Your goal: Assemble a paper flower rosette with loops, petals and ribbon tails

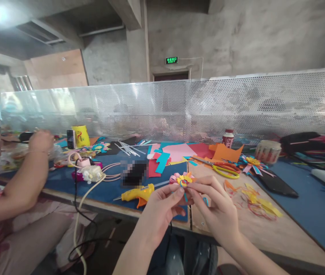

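Between my two hands, just over the table's front edge, is a small paper flower [183, 178] with yellow, pink and orange petals and a blue strip. My left hand [164, 202] pinches its left side between thumb and fingers. From the other side, the fingertips of my right hand [215, 196] close on the flower and the thin blue paper strip [186, 196]. Just left of my left hand lies a yellow glue gun [138, 193], its nozzle pointing left. My fingers hide the flower's lower part.
Scissors [225, 172], coloured paper sheets [179, 152] and a finished paper flower [251, 162] lie behind my hands. A black phone [275, 183] and paper scraps [258, 200] are on the right. Left are a power strip [92, 173] with cables and a co-worker's arm [27, 179]. Perforated metal [162, 110] borders the back.
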Demonstrator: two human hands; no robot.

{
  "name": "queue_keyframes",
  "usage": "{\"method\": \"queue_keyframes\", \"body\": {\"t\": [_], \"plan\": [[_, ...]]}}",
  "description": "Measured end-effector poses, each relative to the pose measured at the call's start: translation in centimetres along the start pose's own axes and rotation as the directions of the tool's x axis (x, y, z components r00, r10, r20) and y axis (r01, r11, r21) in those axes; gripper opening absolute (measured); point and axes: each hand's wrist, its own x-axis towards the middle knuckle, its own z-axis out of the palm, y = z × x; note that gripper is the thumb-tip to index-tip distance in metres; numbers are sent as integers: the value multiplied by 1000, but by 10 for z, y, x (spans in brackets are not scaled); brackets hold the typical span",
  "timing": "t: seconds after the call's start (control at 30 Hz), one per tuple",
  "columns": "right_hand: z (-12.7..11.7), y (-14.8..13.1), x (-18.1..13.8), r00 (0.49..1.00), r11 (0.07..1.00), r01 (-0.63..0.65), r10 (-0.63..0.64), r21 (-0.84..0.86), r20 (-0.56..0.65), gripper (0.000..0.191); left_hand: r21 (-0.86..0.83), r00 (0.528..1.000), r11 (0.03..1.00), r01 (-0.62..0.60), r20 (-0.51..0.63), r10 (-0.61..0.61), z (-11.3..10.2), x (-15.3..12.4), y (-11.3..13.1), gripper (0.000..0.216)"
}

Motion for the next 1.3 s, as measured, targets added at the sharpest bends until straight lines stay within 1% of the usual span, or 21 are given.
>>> {"method": "queue_keyframes", "body": {"t": [0.2, 0.33, 0.43, 0.57, 0.67, 0.83, 0.93, 1.07, 1.17, 1.3], "plan": [[-3, -3, -6, 1000, 1000, 8, -8, 19, 6, 24, -104, 998, 994, 42, 46, -37, -2, 0, -6, 11], [-5, -4, -9, 1000, 1000, 6, -7, -4, -15, 25, -111, 1000, 994, 16, 25, -13, -1, 2, -11, 12], [-8, -3, -10, 1000, 999, 25, -25, -25, -8, 26, -58, 999, 998, -29, -24, 27, 4, 1, -10, 13], [-14, -2, -12, 999, 996, 49, -48, -69, 15, 29, 82, 986, 994, -76, -144, 87, 13, -1, -4, 18], [-17, 0, -15, 997, 994, 72, -69, -88, 31, 30, 184, 972, 979, -91, -196, 128, 18, -1, 0, 20], [-20, 2, -19, 995, 986, 96, -90, -138, 53, 32, 262, 969, 962, -76, -207, 133, 19, -1, -1, 21], [-22, 3, -20, 991, 982, 126, -118, -143, 65, 37, 265, 970, 962, -67, -210, 125, 20, 0, -2, 21], [-27, 4, -22, 984, 978, 157, -143, -137, 111, 41, 261, 975, 964, -45, -201, 100, 20, 0, -1, 20], [-28, 6, -24, 987, 987, 122, -110, -105, 117, 38, 266, 979, 964, -30, -188, 83, 18, 0, -2, 20], [-25, 7, -26, 994, 996, 39, -31, -75, 102, 32, 284, 983, 958, -30, -168, 80, 16, 0, -3, 21]]}}
